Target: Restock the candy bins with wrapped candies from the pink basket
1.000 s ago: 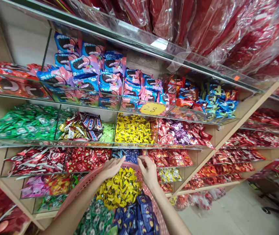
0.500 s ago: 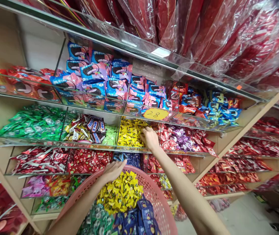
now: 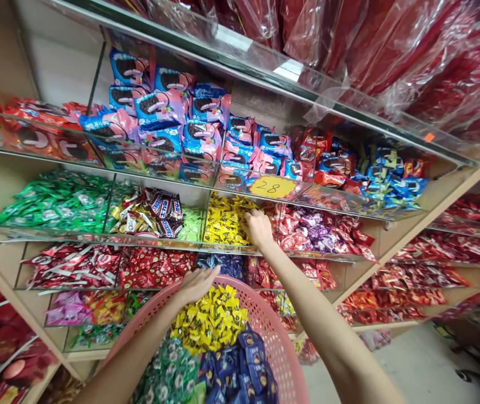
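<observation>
Pink perforated plastic makes up the basket [image 3: 282, 331] over there, below the shelves, with yellow-wrapped candies [image 3: 210, 318], green packets [image 3: 166, 373] and dark blue packets [image 3: 257, 359] inside. The left hand [image 3: 200, 284] lies over its far rim, fingers extended close together. The right hand [image 3: 259, 229] touches the yellow candies on the shelf [image 3: 225, 220], fingers curled; whether they pinch one, I can't tell

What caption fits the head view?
Right hand in the shelf's yellow-wrapped candies, left hand above a pink perforated basket of yellow, green and dark-blue packets.
</observation>
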Tool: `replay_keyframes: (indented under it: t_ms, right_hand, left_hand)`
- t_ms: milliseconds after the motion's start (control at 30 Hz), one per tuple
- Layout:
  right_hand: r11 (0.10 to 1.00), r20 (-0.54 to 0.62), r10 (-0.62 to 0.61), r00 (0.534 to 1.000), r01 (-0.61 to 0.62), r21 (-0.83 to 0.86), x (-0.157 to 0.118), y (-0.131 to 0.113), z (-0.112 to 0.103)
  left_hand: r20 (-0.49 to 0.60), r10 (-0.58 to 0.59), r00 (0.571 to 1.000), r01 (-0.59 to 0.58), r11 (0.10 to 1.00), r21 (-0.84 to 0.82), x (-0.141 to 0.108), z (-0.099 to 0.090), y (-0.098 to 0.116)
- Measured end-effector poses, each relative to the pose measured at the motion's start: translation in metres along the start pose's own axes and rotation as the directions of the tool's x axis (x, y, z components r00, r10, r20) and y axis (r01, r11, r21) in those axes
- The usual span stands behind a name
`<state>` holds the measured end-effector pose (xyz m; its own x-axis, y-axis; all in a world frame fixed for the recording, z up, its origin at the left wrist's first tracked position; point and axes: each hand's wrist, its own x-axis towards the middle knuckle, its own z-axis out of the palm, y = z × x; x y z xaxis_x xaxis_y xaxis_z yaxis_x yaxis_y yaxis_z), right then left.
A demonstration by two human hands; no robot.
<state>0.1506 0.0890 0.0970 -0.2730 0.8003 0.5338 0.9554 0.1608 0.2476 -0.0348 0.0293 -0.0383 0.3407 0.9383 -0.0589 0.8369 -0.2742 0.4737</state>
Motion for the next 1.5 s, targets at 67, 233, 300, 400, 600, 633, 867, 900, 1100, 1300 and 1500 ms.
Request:
replay_keyframes:
  t_ms: [67, 233, 300, 400, 600, 633, 867, 900, 1100, 1300, 1500]
  right_hand:
    - [1.0, 0.009, -0.003, 1.0, 0.003, -0.004, 0.0, 0.0, 0.001]
    - [1.0, 0.014, -0.003, 1.0, 0.003, 0.01, 0.001, -0.002, 0.004]
    - [1.0, 0.003, 0.001, 1.0, -0.001, 0.025, 0.001, -0.003, 0.006]
    - [0.999, -0.025, 0.023, 0.999, -0.022, 0.043, 0.001, -0.001, 0.007]
    - [0.953, -0.232, 0.156, 0.96, -0.085, 0.292, -0.007, 0.002, -0.016]
    - [0.923, -0.278, 0.183, 0.943, -0.067, 0.379, -0.012, 0.0, -0.024]
    - [0.577, -0.158, 0.181, 0.971, 0.025, 0.816, -0.098, -0.035, -0.061]
    - [0.531, -0.084, 0.158, 0.984, -0.013, 0.847, -0.112, -0.039, -0.054]
    - [0.255, 0.347, 0.116, 0.931, -0.366, 0.895, -0.168, -0.049, 0.022]
    - [0.183, 0.432, 0.107, 0.896, -0.444, 0.877, -0.182, -0.046, 0.067]
    - [0.1, 0.483, 0.069, 0.873, -0.488, 0.867, -0.188, -0.048, 0.079]
  left_hand:
    - [-0.003, 0.022, 1.0, -0.022, 1.0, 0.011, 0.0, 0.0, 0.0]
    - [-0.011, -0.014, 1.0, 0.014, 1.0, -0.025, 0.0, 0.0, 0.001]
    - [-0.015, -0.025, 1.0, 0.024, 0.999, -0.03, 0.0, 0.0, 0.002]
    - [-0.013, -0.015, 1.0, 0.015, 0.999, -0.03, -0.001, -0.001, 0.003]
    - [0.015, -0.04, 0.999, 0.041, 0.998, -0.038, -0.002, -0.006, 0.004]
    - [0.022, -0.049, 0.999, 0.05, 0.998, -0.048, -0.002, -0.007, 0.004]
    - [0.062, -0.112, 0.992, 0.119, 0.986, -0.12, 0.0, -0.016, 0.007]
    - [0.063, -0.109, 0.992, 0.116, 0.986, -0.116, 0.0, -0.017, 0.008]
    - [0.069, -0.119, 0.99, 0.125, 0.988, -0.085, -0.005, -0.021, 0.015]
    - [0.058, -0.112, 0.992, 0.117, 0.99, -0.079, -0.004, -0.018, 0.012]
    - [0.057, -0.111, 0.992, 0.115, 0.99, -0.078, -0.002, -0.016, 0.011]
